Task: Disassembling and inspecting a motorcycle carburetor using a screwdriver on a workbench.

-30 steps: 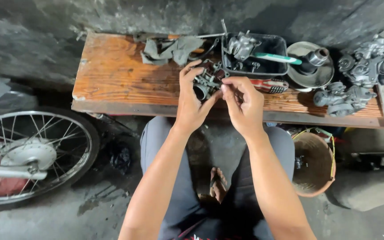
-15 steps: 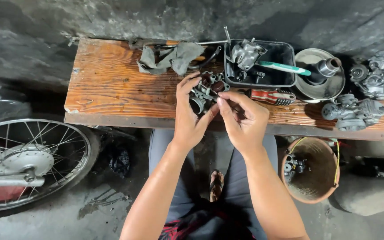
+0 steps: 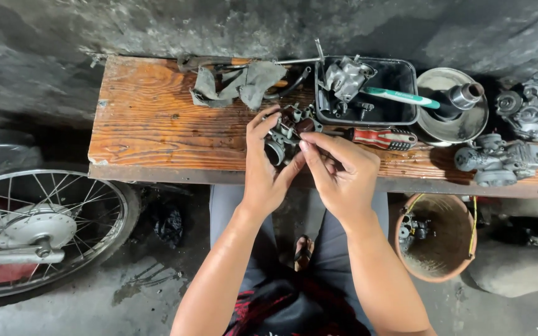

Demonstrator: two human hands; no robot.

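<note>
My left hand [image 3: 264, 175] grips a small grey metal carburetor [image 3: 286, 129] and holds it just above the front of a wooden bench [image 3: 151, 124]. My right hand [image 3: 342, 174] is closed against the carburetor's right side, its fingertips pinching at the part. What the fingertips pinch is too small to make out. Just right of the hands, a red-handled screwdriver [image 3: 382, 138] lies on the bench.
A black tray [image 3: 400, 81] holds metal parts and a green toothbrush [image 3: 400, 98]. A grey rag [image 3: 238, 84] lies behind the hands. A metal bowl [image 3: 462, 121] and other carburetors [image 3: 499, 160] sit right. An orange bucket [image 3: 438, 239] stands below; a spoked wheel [image 3: 38, 230] at left.
The view has shifted right, so the bench and hands sit further left in frame. Both hands stay on the carburetor, with the right fingers moving slightly on it.
</note>
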